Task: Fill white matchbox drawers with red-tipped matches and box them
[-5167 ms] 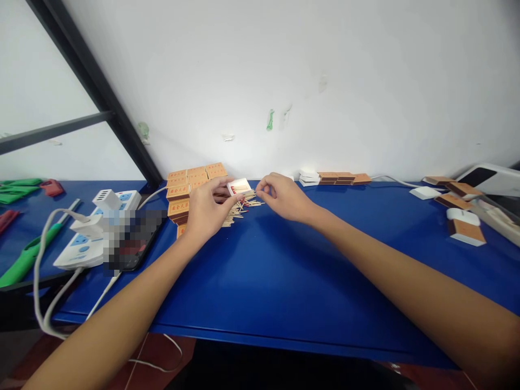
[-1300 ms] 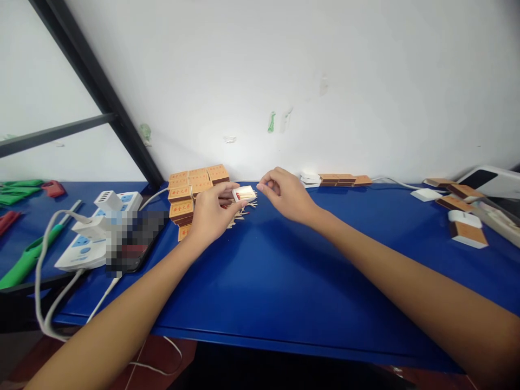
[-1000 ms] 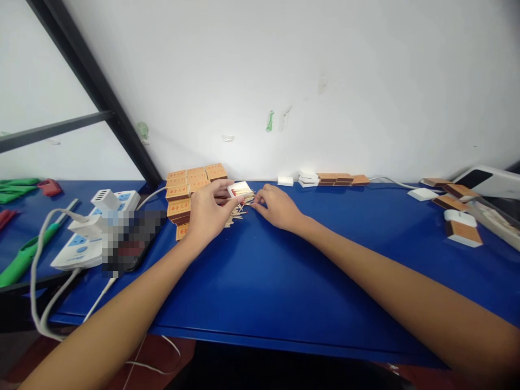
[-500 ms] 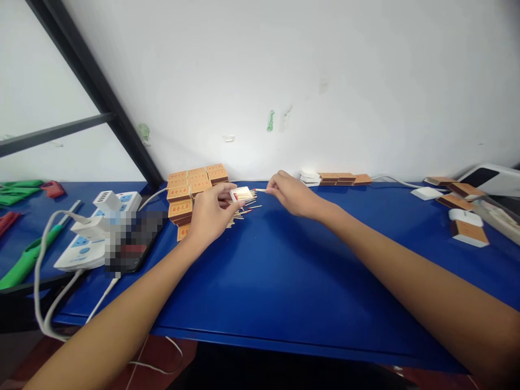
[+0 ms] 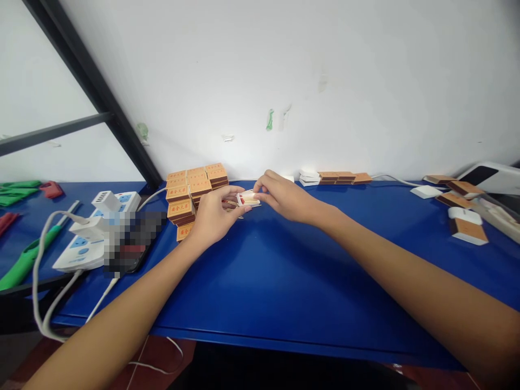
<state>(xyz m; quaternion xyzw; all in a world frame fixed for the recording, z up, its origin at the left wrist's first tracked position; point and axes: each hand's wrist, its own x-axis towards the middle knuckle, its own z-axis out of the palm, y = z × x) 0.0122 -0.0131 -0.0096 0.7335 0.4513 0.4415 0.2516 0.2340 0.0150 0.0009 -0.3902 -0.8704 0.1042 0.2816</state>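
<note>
A small white matchbox tray (image 5: 248, 199) with red-tipped matches lying in it is gripped between the thumb and fingers of my left hand (image 5: 215, 213). My right hand (image 5: 280, 196) is at the tray's right end, its fingertips pinched on the pale end of a match (image 5: 251, 198) inside it. How many sticks the pinch holds is hidden. Loose matches (image 5: 241, 216) lie on the blue table beneath and behind the tray, mostly covered by it and my left hand. Just left of that hand rise stacked orange matchboxes (image 5: 181, 208).
White trays (image 5: 309, 177) and a row of matchboxes (image 5: 344, 177) lie along the wall. More matchboxes (image 5: 469, 232) are at the right. A power strip (image 5: 77, 253) with cables and a dark phone (image 5: 148, 233) occupy the left, beyond which lie green tools (image 5: 30, 254). The blue table (image 5: 260, 292) has a front edge.
My right hand has moved left, bringing the match from beside the tray into it. My left hand has shifted the tray slightly right and down, now covering most of the loose matches.
</note>
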